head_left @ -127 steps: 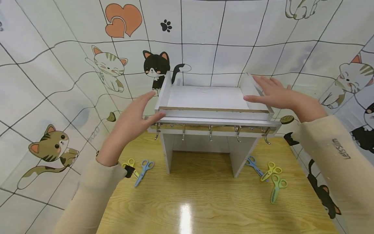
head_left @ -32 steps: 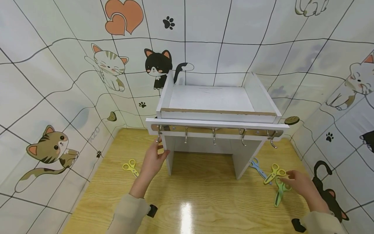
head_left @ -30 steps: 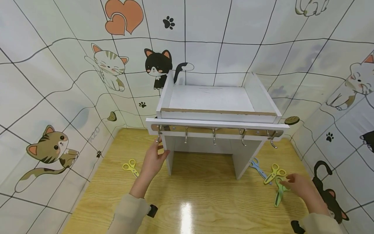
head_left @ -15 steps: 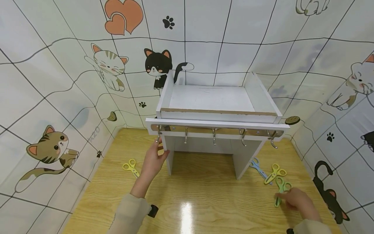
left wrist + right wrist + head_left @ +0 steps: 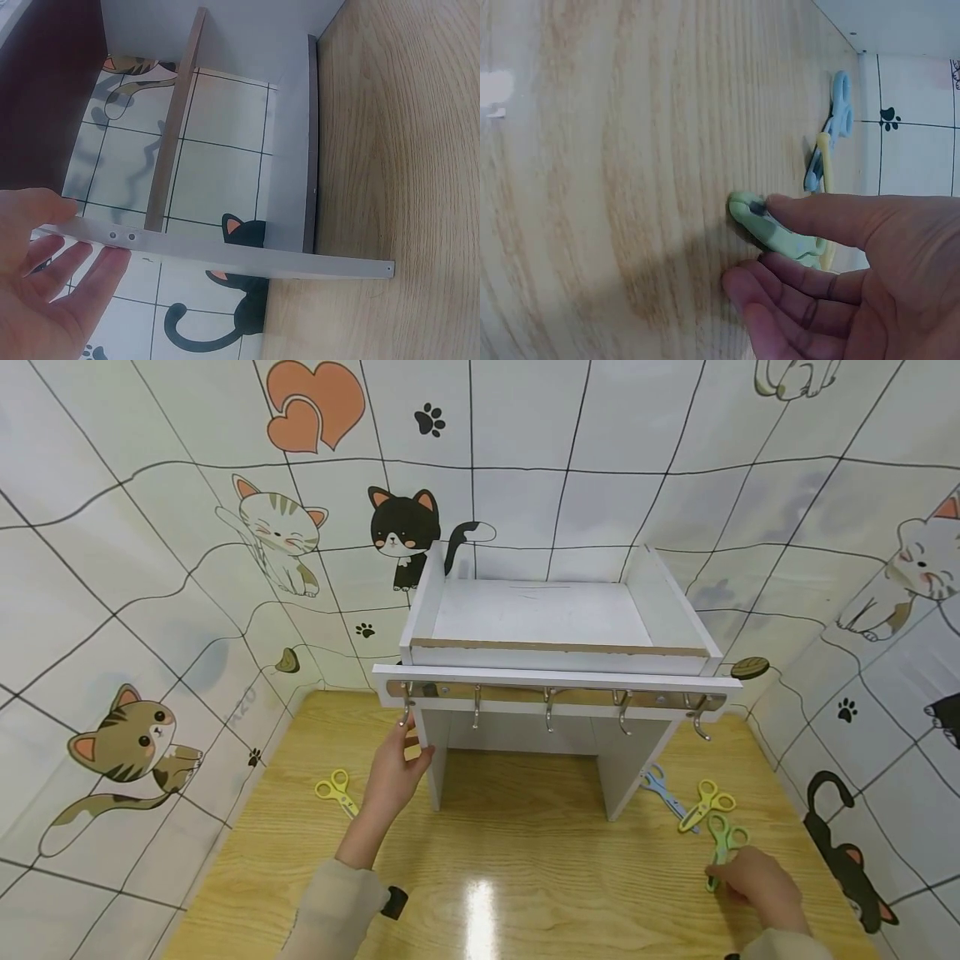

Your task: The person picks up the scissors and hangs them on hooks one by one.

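Note:
A white shelf unit (image 5: 442, 657) with a row of metal hooks (image 5: 549, 710) stands on the wooden table. My left hand (image 5: 392, 777) grips its left side panel (image 5: 262, 260), thumb on one face and fingers on the other in the left wrist view. On the right, green scissors (image 5: 718, 837) lie with their handle loops toward the back. My right hand (image 5: 761, 881) pinches them near the blade tip, the thumb on the sheathed end (image 5: 757, 214) in the right wrist view. Part of the blade is hidden behind the fingers.
Yellow scissors (image 5: 705, 807) lie across blue scissors (image 5: 660, 789) beside the shelf's right panel. More yellow scissors (image 5: 337, 789) lie left, partly behind my left wrist. A cat-patterned, tile-printed sheet (image 5: 570, 510) surrounds the table at back and sides.
Both hands have come down from the shelf's top: the left to its side panel, the right to the green scissors. Over the last second my right hand slides from their handles toward the blade tip.

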Available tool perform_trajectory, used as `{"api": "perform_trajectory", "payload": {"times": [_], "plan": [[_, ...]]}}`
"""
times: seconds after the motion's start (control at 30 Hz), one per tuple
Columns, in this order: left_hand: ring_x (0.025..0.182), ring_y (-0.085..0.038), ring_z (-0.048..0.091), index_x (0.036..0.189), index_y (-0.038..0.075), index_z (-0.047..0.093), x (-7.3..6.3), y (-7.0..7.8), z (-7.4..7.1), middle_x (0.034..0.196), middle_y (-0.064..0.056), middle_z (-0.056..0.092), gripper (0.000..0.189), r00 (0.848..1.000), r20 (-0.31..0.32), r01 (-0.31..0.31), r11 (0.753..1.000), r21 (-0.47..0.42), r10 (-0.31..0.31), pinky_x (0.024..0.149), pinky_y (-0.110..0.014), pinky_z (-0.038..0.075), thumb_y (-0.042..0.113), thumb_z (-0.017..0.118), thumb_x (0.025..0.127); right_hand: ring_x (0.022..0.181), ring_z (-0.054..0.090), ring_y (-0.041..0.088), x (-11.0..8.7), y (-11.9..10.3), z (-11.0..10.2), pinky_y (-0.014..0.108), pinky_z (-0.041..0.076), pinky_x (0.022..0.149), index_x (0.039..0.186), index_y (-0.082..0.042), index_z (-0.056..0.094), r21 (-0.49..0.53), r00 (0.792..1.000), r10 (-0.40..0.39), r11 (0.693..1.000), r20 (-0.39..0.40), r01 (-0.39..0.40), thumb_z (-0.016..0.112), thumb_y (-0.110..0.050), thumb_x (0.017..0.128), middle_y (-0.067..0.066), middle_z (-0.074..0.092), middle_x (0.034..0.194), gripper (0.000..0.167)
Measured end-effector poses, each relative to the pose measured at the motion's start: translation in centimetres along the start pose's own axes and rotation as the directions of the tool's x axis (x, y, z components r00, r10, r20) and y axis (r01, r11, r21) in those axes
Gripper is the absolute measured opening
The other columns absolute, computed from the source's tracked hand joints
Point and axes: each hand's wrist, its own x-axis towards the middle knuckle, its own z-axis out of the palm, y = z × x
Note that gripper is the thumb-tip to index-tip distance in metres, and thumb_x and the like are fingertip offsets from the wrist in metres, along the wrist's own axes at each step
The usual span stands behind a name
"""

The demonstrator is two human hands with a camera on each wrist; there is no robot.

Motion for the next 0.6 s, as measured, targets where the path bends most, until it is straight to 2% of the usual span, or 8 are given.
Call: {"api": "perform_trajectory", "payload": {"times": [0.37,0.6], "plan": [[0.122,-0.042,0.06,0.145,-0.001,0.043,0.0,0.1,0.1,0.146,-0.027,0.049,0.057,1.0,-0.007,0.001,1.0,-0.01,-0.001,0.088,-0.047,0.062,0.002,0.066,0.094,0.054,0.047,0.017,-0.6,-0.2,0.5,0.03,0.038,0.051,0.056,-0.014,0.056,0.016,0.998,0.016,1.0,-0.054,-0.015,0.062,-0.038,0.089,-0.001,0.054,0.052,0.041],[0.122,-0.042,0.061,0.146,-0.003,0.042,-0.1,0.1,0.2,0.146,-0.027,0.048,0.058,1.0,-0.019,-0.001,1.0,0.003,0.001,0.088,-0.046,0.062,0.002,0.066,0.093,0.056,0.047,0.016,-0.6,0.8,0.2,0.027,0.036,0.053,0.056,-0.015,0.05,0.059,0.999,-0.025,0.998,-0.036,0.027,0.061,-0.035,0.087,-0.002,0.048,0.054,0.039]]}}
